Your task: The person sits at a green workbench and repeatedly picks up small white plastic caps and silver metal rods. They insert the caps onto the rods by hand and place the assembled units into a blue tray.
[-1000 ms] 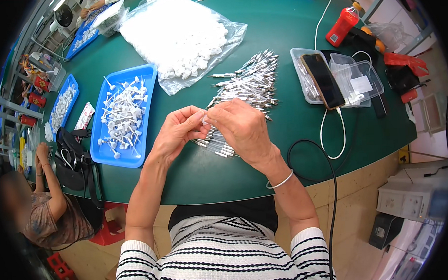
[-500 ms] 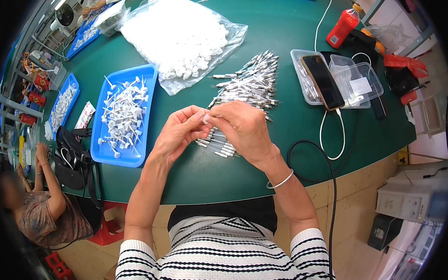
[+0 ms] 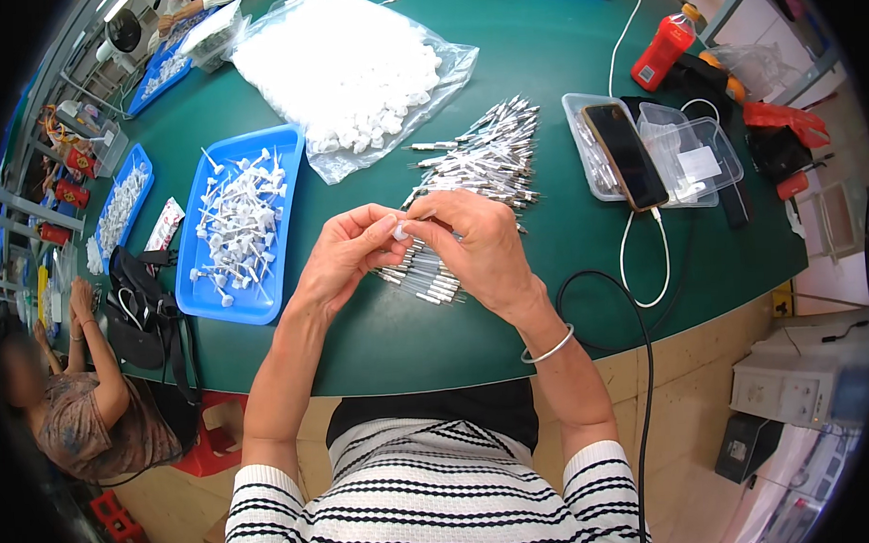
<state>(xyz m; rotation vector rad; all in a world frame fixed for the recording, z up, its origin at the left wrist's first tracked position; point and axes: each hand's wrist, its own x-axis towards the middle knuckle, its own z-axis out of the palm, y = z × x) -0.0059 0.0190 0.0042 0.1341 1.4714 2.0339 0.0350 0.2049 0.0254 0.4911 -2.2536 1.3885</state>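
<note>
Over the green table, a small white plastic cap [image 3: 400,232] is pinched between the thumb and fingers of my left hand [image 3: 343,260]. My right hand [image 3: 482,251] is closed with thumb and forefinger right against the cap. Whatever those right fingertips hold is hidden by the fingers. Behind and below my hands spreads a pile of thin clear-and-metal rods [image 3: 488,164], partly covered by my right hand. To the left, a blue tray [image 3: 184,280] holds many white caps with thin stems [image 3: 246,216]. Beyond my hands lies a clear bag of loose white caps [image 3: 371,111].
At the right, a phone [image 3: 626,158] with a white cable rests on clear plastic boxes [image 3: 714,180]. A red bottle [image 3: 666,48] stands behind them. A black cable [image 3: 649,379] loops over the table's near edge. A black bag [image 3: 134,311] and another person [image 3: 95,408] are at left.
My right hand has shifted and turned slightly against the cap, and more of the cap's white face now shows. My left hand stays almost in place.
</note>
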